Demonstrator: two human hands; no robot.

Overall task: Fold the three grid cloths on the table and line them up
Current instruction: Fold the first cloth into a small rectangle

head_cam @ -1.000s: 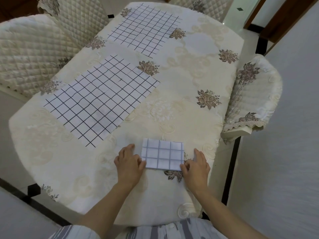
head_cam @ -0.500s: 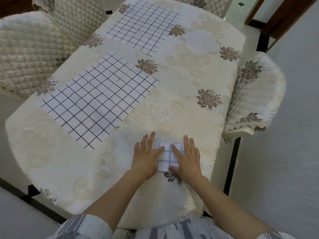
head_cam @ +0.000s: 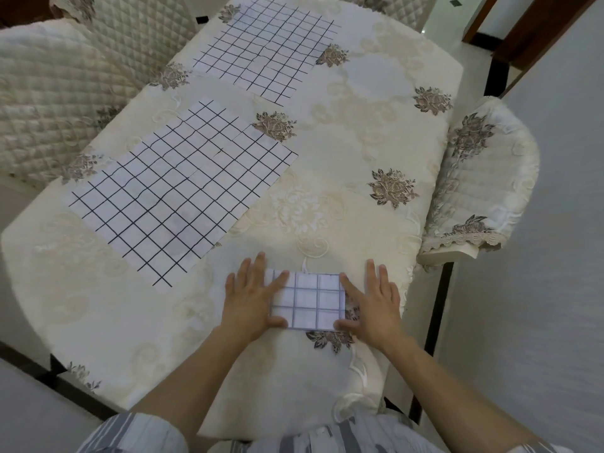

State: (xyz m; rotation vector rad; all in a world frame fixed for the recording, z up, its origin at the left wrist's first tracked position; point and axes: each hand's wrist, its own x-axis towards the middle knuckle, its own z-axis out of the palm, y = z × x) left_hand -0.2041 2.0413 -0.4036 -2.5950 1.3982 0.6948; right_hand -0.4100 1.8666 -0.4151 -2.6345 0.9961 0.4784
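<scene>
A folded grid cloth (head_cam: 310, 302), a small white rectangle with grey lines, lies near the table's front edge. My left hand (head_cam: 250, 297) rests flat on its left side, fingers spread. At its right edge, my right hand (head_cam: 372, 300) lies flat with its thumb on the cloth's lower right corner. Neither hand grips anything. A second grid cloth (head_cam: 183, 191) lies spread flat to the left of the table's middle. The third grid cloth (head_cam: 268, 47) lies spread flat at the far end.
The cream embroidered tablecloth (head_cam: 343, 132) covers the table. Quilted chairs stand at the left (head_cam: 49, 93) and the right (head_cam: 483, 178). A grey wall (head_cam: 555, 289) runs close along the right side.
My hands first moved inward onto the middle of the folded cloth, then slid apart to its left and right sides. The folded cloth stays in place.
</scene>
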